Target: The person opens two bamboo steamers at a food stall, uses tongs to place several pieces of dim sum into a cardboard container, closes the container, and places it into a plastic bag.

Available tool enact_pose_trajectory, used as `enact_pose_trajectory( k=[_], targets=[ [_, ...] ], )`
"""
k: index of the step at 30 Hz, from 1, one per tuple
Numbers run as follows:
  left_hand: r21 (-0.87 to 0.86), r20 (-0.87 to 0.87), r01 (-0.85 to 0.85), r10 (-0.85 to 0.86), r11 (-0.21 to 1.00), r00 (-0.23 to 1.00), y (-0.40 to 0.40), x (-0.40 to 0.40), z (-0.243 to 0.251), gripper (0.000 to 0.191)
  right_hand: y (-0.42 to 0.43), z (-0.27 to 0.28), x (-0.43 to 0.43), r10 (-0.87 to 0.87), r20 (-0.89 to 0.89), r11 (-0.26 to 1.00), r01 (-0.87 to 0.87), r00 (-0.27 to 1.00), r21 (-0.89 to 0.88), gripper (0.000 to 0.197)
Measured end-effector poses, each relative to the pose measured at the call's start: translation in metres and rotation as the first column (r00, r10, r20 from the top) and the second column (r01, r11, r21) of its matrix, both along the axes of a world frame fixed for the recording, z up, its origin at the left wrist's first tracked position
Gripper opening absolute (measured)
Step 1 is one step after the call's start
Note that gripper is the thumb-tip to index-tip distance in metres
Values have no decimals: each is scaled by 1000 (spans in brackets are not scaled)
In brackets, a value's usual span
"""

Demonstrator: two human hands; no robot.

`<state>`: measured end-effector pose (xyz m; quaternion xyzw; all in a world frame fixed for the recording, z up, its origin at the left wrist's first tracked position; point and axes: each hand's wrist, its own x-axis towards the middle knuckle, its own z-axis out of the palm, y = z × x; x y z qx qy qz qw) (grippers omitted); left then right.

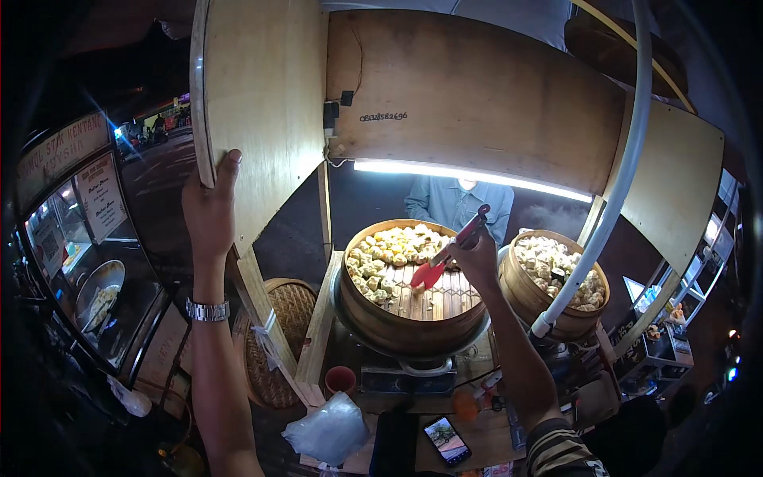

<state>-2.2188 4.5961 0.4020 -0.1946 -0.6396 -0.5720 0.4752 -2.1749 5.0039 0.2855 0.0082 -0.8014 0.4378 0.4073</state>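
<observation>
My left hand [210,206], a metal watch on its wrist, grips the edge of an upright plywood side panel [265,107], thumb on its inner face. In my right hand [478,259] are tongs with red tips [428,275], slanting down into a large round bamboo steamer [411,330]. Close by the tips is a small piece of food [418,290]; whether it is gripped I cannot tell. Steamed dumplings [390,244] fill the steamer's back and left, and its slatted base shows in front. To the right stands a second bamboo steamer [581,319] heaped with dumplings [545,256].
A lit tube lamp [471,180] hangs under the plywood board. Behind the steamers is a person [456,200] in a blue-grey shirt. A white pole [614,197] crosses the right side. In front lie a phone [447,440], a plastic bag [328,429] and a red cup [340,380].
</observation>
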Motion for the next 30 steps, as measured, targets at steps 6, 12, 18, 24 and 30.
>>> enact_pose_trajectory(
  k=[6, 12, 18, 24, 30],
  targets=[
    [7, 26, -2, 2, 1000, 1000, 1, 1, 1, 32, 7, -1, -25, 75, -117, 997, -72, 990, 26, 28],
    [6, 30, -2, 2, 1000, 1000, -1, -1, 0, 34, -15, -12, -70, 143, -66, 987, -138, 988, 79, 33],
    [22, 4, 19, -19, 1000, 1000, 3, 3, 2, 34, -16, -28, -92, 197, -67, 975, -188, 978, 119, 52],
    [-9, 22, 1, -1, 1000, 1000, -1, 1, 1, 33, 3, -21, -78, 201, -41, 977, -197, 979, 84, 35],
    [-9, 38, 18, -17, 1000, 999, -3, 0, 0, 33, 5, -11, -30, 193, 28, 967, -195, 981, 162, 30]
  ],
)
